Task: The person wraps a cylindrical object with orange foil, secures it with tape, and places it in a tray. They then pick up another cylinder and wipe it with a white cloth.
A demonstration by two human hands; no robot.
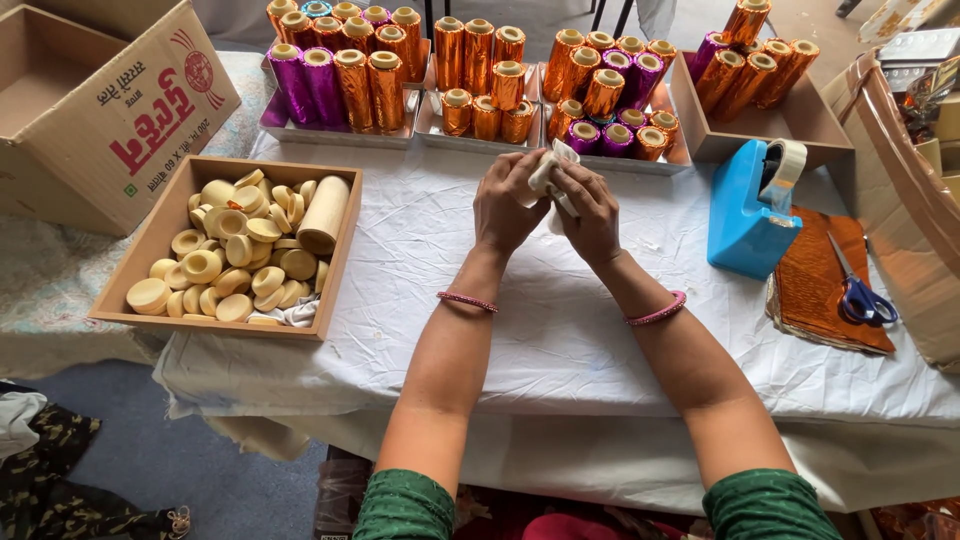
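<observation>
Both hands meet over the middle of the worktop (560, 340), which is covered in a crumpled white cloth. The left hand (507, 203) and right hand (590, 212) are both closed around one small white wad (551, 172), paper or cloth by the look of it, fingers curled in tight and pinching it between them. Whether there's anything inside that wad, I can't tell, the fingers cover most of it.

Going outward: to the left sits a wooden tray (150, 262) loaded with bare cream-coloured round discs (232, 262), plus one plain pale cylinder (323, 214) lying along its right side. So there's a decent heap there that looks unwrapped. Along the far edge are trays of finished-looking rolls in shiny foil: orange and purple ones (342, 72) on the left, orange ones (485, 75) in the middle, a mixed batch (610, 95) right of that, and more in a cardboard box (745, 130) at the far right. My read is a lot is already wrapped, with a tray's worth left.

To the right: a blue tape dispenser (745, 215), a stack of orange foil sheets (825, 285), and blue-handled scissors (858, 290) lying on top of them, untouched. A big open cardboard carton (110, 120) sits at far left.
</observation>
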